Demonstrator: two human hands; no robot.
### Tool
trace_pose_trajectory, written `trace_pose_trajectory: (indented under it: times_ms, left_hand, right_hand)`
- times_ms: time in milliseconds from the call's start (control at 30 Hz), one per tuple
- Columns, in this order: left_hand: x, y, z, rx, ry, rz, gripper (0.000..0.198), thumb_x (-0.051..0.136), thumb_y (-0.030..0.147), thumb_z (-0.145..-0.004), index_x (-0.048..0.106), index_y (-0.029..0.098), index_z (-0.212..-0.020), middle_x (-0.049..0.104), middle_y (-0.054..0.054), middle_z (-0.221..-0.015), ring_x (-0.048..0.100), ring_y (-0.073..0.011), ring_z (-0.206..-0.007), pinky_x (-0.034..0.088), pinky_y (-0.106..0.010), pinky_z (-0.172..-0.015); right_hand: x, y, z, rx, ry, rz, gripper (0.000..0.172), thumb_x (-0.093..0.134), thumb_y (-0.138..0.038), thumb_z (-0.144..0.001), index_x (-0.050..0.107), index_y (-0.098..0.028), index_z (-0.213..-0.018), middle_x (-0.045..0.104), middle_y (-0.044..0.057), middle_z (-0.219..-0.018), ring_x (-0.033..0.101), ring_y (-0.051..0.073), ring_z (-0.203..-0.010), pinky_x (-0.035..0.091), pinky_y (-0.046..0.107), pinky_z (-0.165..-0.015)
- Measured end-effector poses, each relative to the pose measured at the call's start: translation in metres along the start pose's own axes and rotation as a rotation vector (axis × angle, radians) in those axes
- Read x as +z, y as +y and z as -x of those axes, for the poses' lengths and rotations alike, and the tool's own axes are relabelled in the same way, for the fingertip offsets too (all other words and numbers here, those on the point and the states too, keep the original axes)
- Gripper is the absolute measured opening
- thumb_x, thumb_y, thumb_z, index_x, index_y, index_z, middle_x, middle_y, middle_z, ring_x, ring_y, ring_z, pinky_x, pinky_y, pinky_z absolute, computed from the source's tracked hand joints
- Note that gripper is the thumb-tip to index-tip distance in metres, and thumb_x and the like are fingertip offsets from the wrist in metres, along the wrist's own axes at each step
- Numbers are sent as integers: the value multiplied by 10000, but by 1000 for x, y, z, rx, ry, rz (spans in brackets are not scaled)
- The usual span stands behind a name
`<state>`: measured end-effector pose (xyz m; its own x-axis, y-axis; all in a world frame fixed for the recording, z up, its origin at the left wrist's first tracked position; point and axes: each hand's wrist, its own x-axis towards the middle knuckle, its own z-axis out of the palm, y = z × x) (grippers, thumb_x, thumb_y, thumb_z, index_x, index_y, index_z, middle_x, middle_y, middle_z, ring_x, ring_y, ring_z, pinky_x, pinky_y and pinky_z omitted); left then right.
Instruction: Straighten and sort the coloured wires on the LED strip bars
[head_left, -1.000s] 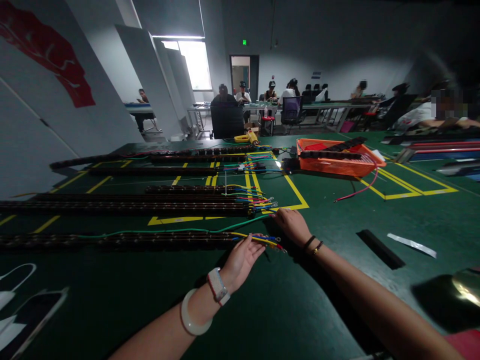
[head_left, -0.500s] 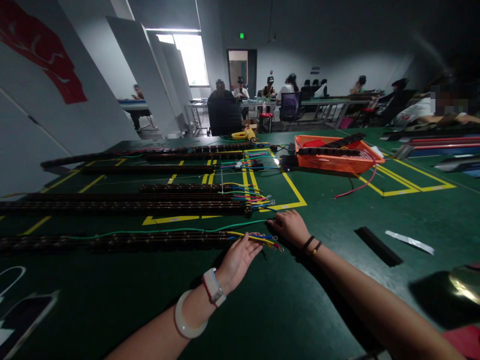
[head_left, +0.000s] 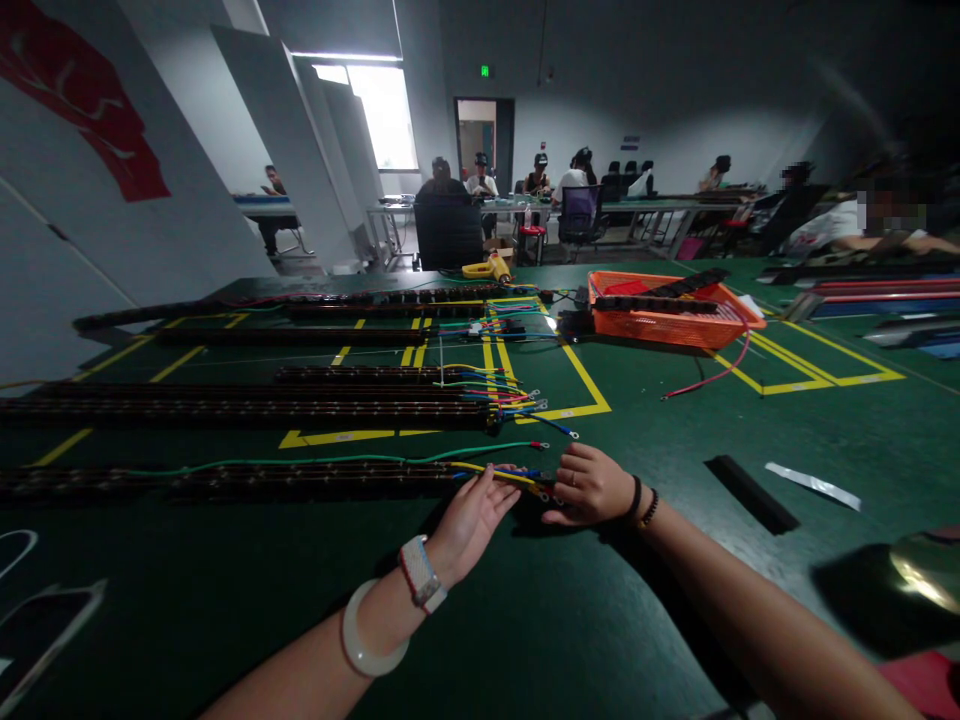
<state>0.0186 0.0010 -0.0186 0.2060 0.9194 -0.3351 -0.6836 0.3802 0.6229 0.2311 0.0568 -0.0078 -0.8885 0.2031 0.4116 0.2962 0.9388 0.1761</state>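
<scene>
Yellow and blue wires: the yellow wire [head_left: 469,466] and blue wire [head_left: 529,473] ran from the right end of the nearest long, dark wire harness [head_left: 315,478], above the green tabletop [head_left: 637,620].
Left hand: the left hand [head_left: 471,520] lay palm up, its fingers loosely grasping these wires, thumb on the near side.
Right hand: the right hand [head_left: 596,485] was just beside the wire tips, fingers curled; whether they pinched a wire could not be told.
Green wire: a long green wire [head_left: 300,460] lay along the far side of that harness, its red-collared ring terminal [head_left: 540,445] apart from both hands.
Harnesses beyond: more long, dark wire harnesses [head_left: 337,408] lay roughly parallel.
Right side: a flat black strip [head_left: 752,495] lay near a thin whitish strip [head_left: 814,486].
Far side: an orange plastic basket [head_left: 660,330] and a yellow gun-shaped tool [head_left: 495,268] stood well apart.
</scene>
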Motion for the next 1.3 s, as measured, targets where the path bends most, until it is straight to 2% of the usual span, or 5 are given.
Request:
trace_pose_trajectory:
  times_ms: [133,267,467,933,1300]
  left_hand:
    - [-1,-1,-1,15,-44,-3,174,524,251,-876,625,128,-947,671,-126,-1056,605,-205,-1050,391,-396,-1023]
    - [0,-1,0,22,-40,-17,174,572,269,-848,610,137,-954,680,-119,-992,618,-203,-1016,386,-415,-1028]
    - [-1,-2,0,21,-22,-45,84,533,192,-865,581,128,-839,688,-98,-867,651,-198,-926,412,-427,-1014]
    - [0,-1,1,21,-21,-70,116,497,191,-883,579,122,-839,685,-102,-868,648,-191,-917,412,-418,-1010]
    - [-1,-2,0,25,-36,-64,115,497,190,-886,588,120,-869,695,-96,-889,650,-183,-920,417,-408,-1001]
  right_hand:
    - [5,-6,-5,69,113,25,347,456,-291,-912,527,-201,-585,462,-31,-529,365,115,-536,244,290,-591]
    - [10,-3,-8,382,222,98,371,464,-288,-905,486,-190,-548,459,-18,-512,373,123,-554,272,284,-630]
    - [22,7,-10,652,41,69,375,471,-396,-916,519,-184,-610,544,4,-587,427,143,-628,268,277,-661]
    - [23,6,-12,656,-120,105,344,498,-462,-899,532,-188,-695,622,11,-696,476,161,-689,251,293,-689]
    - [13,3,-9,511,140,136,350,462,-337,-925,519,-177,-619,548,13,-591,410,141,-608,253,297,-660]
